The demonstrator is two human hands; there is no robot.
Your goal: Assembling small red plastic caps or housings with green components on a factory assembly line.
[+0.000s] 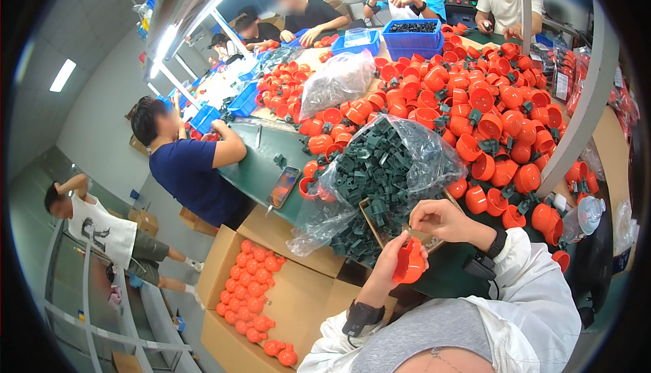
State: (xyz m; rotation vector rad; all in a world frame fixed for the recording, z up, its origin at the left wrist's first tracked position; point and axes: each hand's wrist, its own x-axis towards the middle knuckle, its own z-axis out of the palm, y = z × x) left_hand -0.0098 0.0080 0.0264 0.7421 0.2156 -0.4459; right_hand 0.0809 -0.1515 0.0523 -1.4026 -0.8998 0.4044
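Observation:
My left hand [388, 263] is wrapped round a red plastic cup-shaped part [409, 266], held in front of my body. Close above it, my right hand [442, 222] has thumb and fingertips pinched together near the part's upper end; what they hold is too small to make out. Just beyond both hands lies a small open box [371, 221], partly covered by dark green plastic clips [380, 163]. The clips spill in a heap from a clear plastic bag [434, 149].
Red cup parts [481, 98] cover much of the table's right side. At lower left, a cardboard box [308, 285] holds rows of red rounded parts. A phone [283, 186] lies on the green tabletop [254, 156]. Blue bins [412, 37] and several co-workers are farther off.

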